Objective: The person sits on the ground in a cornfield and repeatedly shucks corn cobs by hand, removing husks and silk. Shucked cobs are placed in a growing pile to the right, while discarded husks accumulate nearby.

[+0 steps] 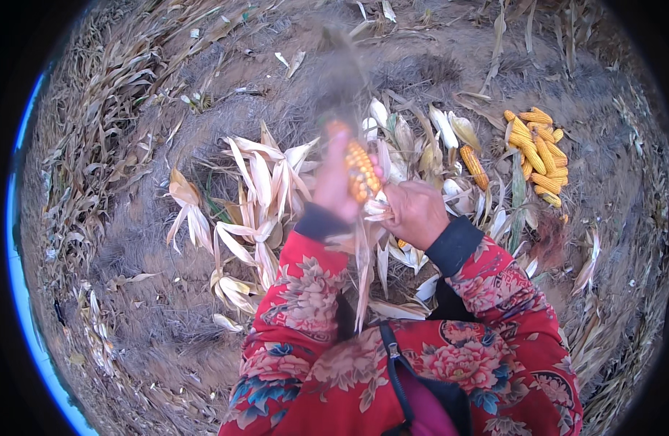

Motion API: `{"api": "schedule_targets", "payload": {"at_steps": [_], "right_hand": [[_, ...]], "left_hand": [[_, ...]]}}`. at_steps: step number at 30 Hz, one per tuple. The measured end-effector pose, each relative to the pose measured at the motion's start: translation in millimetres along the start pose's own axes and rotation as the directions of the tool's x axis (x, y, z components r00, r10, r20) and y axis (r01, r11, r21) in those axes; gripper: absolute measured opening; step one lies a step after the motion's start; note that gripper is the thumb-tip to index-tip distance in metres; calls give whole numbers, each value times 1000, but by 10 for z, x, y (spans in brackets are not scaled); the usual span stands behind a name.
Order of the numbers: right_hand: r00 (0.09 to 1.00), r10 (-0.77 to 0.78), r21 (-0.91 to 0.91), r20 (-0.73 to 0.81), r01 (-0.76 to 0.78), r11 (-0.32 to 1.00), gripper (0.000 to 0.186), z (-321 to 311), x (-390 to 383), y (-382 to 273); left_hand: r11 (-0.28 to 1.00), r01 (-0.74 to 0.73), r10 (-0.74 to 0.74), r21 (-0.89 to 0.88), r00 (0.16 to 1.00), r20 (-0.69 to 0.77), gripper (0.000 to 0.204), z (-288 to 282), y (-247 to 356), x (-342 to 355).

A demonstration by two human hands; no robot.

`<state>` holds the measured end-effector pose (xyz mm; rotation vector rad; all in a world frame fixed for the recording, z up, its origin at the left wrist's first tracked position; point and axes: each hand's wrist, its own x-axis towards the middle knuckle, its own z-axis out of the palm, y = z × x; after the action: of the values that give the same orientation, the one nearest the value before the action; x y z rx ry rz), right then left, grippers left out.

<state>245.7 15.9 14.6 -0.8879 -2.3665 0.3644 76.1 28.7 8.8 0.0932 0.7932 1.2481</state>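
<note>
An orange-yellow corn cob is held up between my two hands, its husk pulled down at the near end. Smeared by motion, my left hand is closed round the cob's left side. My right hand grips the husk at the cob's base, and pale strips of it hang below. Just beyond my hands lie several ears still in pale husks. A partly bared cob rests among them, to the right.
A pile of bare yellow cobs lies on the soil at the right. Stripped husks are heaped left of my hands. Dry stalks and leaves cover the ground at the far left.
</note>
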Motion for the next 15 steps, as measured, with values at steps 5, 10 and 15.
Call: {"api": "schedule_targets", "payload": {"at_steps": [5,10,15], "right_hand": [[999,21,2,48,-21,1000,62,-8,52,126],[797,433,403,421,-592,698,66,0,79,77],[867,379,336,325,-480,810,53,10,40,-28]], "left_hand": [[933,-324,337,155,939,-64,50,104,-56,-74],[853,-439,444,282,895,50,53,190,-167,-135],[945,-293,293,141,956,27,47,179,-111,-157]]}}
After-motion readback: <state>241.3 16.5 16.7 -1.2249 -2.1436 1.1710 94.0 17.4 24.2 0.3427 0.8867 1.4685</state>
